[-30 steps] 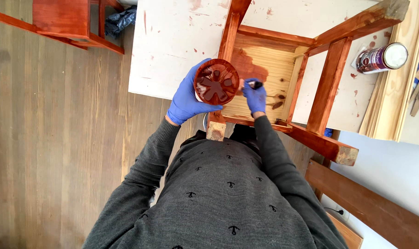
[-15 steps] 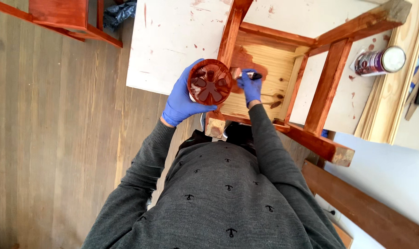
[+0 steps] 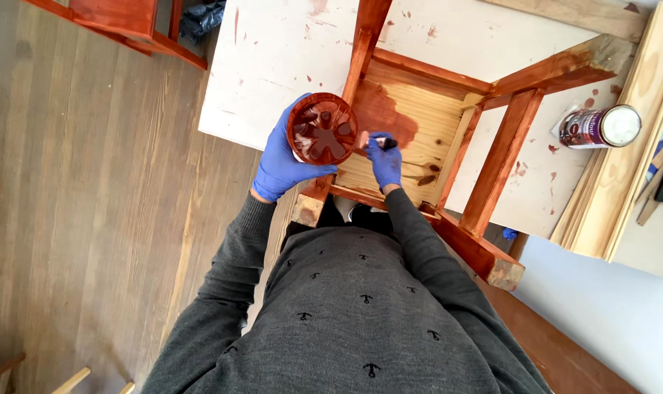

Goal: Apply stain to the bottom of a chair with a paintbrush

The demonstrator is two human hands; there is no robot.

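My left hand, in a blue glove, holds a round cup with red-brown stain pooled in its bottom. My right hand, also gloved, grips a small brush pressed on the underside of a wooden stool's seat. The stool lies upside down on a white board, its legs stained red-brown. Part of the seat underside shows a dark stained patch next to the brush, the rest is bare pale wood.
A stain can lies on its side at the right on the white board. Pale wooden planks stack at the right edge. Another red-stained wooden piece stands top left on the wood floor.
My view has shifted slightly. My right hand with the brush has moved a little up the seat underside toward the cup; my left hand keeps holding the cup.
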